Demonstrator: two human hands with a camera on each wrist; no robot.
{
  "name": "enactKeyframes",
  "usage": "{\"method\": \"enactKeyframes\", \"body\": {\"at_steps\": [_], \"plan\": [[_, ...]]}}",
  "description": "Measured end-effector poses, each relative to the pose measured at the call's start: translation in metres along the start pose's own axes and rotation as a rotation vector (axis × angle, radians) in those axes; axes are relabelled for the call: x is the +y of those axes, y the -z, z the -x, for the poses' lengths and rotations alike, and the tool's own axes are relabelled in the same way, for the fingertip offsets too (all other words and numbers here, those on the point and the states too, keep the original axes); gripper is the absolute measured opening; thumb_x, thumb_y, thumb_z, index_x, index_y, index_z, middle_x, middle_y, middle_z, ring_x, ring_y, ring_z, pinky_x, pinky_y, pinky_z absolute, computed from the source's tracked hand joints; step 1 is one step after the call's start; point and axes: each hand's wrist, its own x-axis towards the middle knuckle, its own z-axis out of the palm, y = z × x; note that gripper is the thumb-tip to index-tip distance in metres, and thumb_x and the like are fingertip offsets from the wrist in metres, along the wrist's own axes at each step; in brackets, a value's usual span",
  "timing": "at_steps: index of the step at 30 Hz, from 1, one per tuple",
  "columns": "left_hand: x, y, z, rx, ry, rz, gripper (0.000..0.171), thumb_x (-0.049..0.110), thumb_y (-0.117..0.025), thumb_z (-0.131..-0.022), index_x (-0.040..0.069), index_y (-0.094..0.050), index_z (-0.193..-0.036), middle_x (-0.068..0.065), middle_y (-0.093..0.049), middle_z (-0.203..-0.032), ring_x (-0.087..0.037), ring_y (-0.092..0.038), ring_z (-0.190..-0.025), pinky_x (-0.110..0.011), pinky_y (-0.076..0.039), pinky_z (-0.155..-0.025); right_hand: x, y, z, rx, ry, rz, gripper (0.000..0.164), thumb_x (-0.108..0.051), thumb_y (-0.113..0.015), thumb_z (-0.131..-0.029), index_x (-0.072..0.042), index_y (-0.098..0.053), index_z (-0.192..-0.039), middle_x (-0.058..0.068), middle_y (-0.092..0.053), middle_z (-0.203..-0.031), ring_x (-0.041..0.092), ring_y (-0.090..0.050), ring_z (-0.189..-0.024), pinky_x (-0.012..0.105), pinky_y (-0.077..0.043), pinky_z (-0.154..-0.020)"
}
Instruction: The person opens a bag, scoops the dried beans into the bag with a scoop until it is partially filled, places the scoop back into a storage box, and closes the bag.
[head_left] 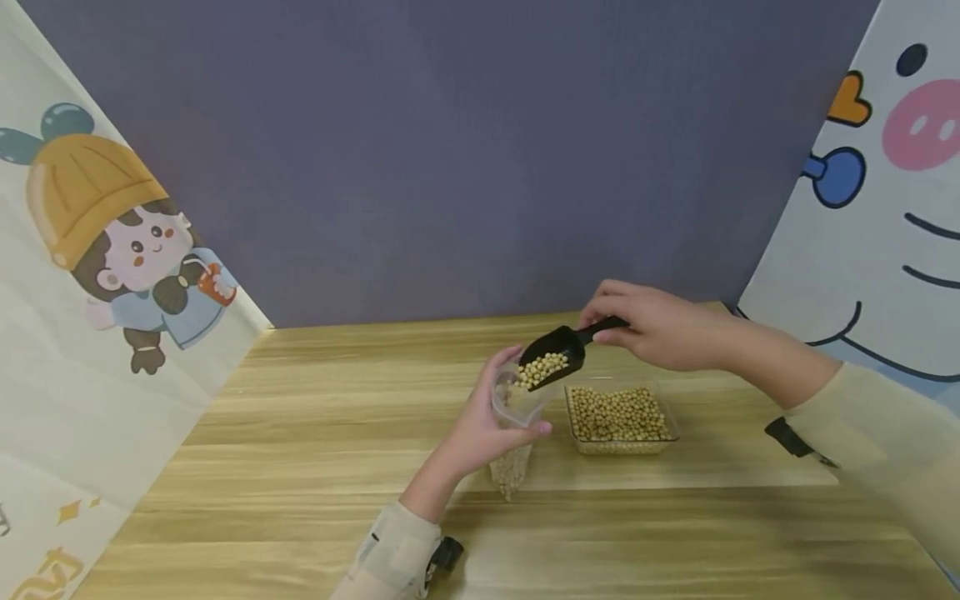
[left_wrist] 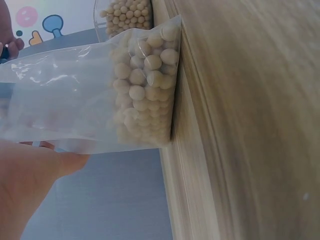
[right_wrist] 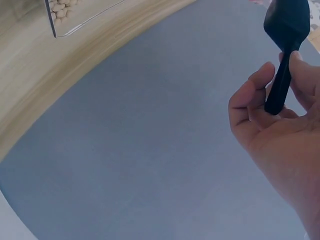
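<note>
head view: scoop (head_left: 573, 347) points lower left, axis slanting.

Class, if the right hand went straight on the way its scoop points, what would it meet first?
The right hand, scoop leading, would probably meet the open bag held by the left hand first; whether scoop and bag already touch is unclear.

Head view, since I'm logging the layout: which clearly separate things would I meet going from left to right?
Cartoon figure in an orange-yellow hat → left hand → clear container of beans → pink snout on the printed wall.
</note>
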Motion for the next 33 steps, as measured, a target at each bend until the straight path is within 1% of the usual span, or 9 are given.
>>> {"method": "enactKeyframes", "body": {"at_steps": [5,7,11,14,20,23,26,29,33], "plan": [[-0.001,0.001,0.0,0.002,-0.006,-0.009,0.106,0.018,-0.09,-0.083,0.042,-0.026,-0.163,-0.001,-0.041,-0.16,-0.026,-0.05,-0.137,-0.039,-0.061,-0.102,-0.007,0.0,-0.004,0.003,0.038,0.035,0.018,-0.012,-0.067,-0.104,-0.021,-0.075,-0.118,-0.003,-0.062,-0.116,0.011,-0.063,-0.1,0.038,-0.057,-0.084],[-0.001,0.002,0.0,0.001,-0.02,-0.004,0.105,0.017,-0.09,-0.084,0.04,-0.026,-0.164,0.0,-0.04,-0.161,-0.026,-0.048,-0.137,-0.041,-0.061,-0.101,-0.009,0.0,-0.004,0.009,0.054,0.057,0.019,-0.012,-0.068,-0.104,-0.022,-0.075,-0.118,-0.004,-0.062,-0.115,0.01,-0.062,-0.098,0.037,-0.057,-0.082],[-0.001,0.003,0.001,0.017,-0.074,-0.017,0.103,0.016,-0.089,-0.085,0.033,-0.027,-0.165,0.0,-0.042,-0.163,-0.025,-0.046,-0.137,-0.05,-0.05,-0.115,-0.013,0.0,-0.003,0.022,0.071,0.094,0.019,-0.013,-0.068,-0.104,-0.022,-0.076,-0.119,-0.004,-0.061,-0.116,0.01,-0.064,-0.099,0.036,-0.057,-0.081],[-0.002,0.003,0.0,0.035,-0.109,-0.026,0.101,0.015,-0.089,-0.085,0.029,-0.029,-0.165,-0.002,-0.045,-0.161,-0.026,-0.047,-0.137,-0.056,-0.04,-0.122,-0.013,0.001,-0.002,0.031,0.071,0.108,0.02,-0.013,-0.069,-0.103,-0.022,-0.076,-0.12,-0.003,-0.061,-0.118,0.011,-0.065,-0.1,0.036,-0.057,-0.081],[-0.002,0.003,0.0,0.075,-0.148,0.006,0.099,0.009,-0.089,-0.081,0.022,-0.034,-0.162,-0.009,-0.048,-0.158,-0.036,-0.052,-0.135,-0.06,-0.041,-0.121,-0.007,0.007,0.005,0.04,0.015,0.07,0.02,-0.015,-0.068,-0.104,-0.022,-0.075,-0.122,-0.003,-0.061,-0.121,0.011,-0.061,-0.098,0.034,-0.054,-0.078],[-0.002,0.003,-0.001,0.09,-0.161,0.014,0.098,0.007,-0.09,-0.08,0.021,-0.036,-0.161,-0.011,-0.049,-0.157,-0.039,-0.052,-0.135,-0.061,-0.043,-0.121,0.002,0.01,0.014,0.063,-0.021,0.038,0.021,-0.015,-0.067,-0.104,-0.021,-0.074,-0.123,-0.002,-0.062,-0.12,0.009,-0.057,-0.092,0.03,-0.05,-0.074],[-0.003,0.003,-0.001,0.096,-0.161,0.016,0.099,0.006,-0.09,-0.08,0.02,-0.036,-0.161,-0.01,-0.049,-0.157,-0.039,-0.052,-0.135,-0.062,-0.043,-0.121,0.018,0.01,0.029,0.116,-0.039,0.012,0.022,-0.013,-0.067,-0.104,-0.02,-0.073,-0.125,-0.002,-0.064,-0.12,0.006,-0.054,-0.087,0.027,-0.048,-0.069],[-0.003,0.004,-0.001,0.09,-0.136,0.015,0.1,0.007,-0.09,-0.08,0.022,-0.035,-0.162,-0.01,-0.048,-0.158,-0.037,-0.051,-0.136,-0.062,-0.043,-0.121,0.037,0.006,0.047,0.157,-0.081,0.005,0.023,-0.011,-0.066,-0.105,-0.018,-0.072,-0.126,-0.001,-0.065,-0.121,0.002,-0.055,-0.087,0.025,-0.048,-0.067],[-0.002,0.004,0.0,0.074,-0.102,0.006,0.102,0.01,-0.091,-0.08,0.024,-0.033,-0.163,-0.01,-0.046,-0.159,-0.039,-0.05,-0.139,-0.06,-0.042,-0.123,0.064,-0.007,0.071,0.168,-0.132,0.055,0.023,-0.007,-0.069,-0.102,-0.015,-0.074,-0.124,0.001,-0.067,-0.117,-0.001,-0.055,-0.086,0.024,-0.048,-0.066]]}}
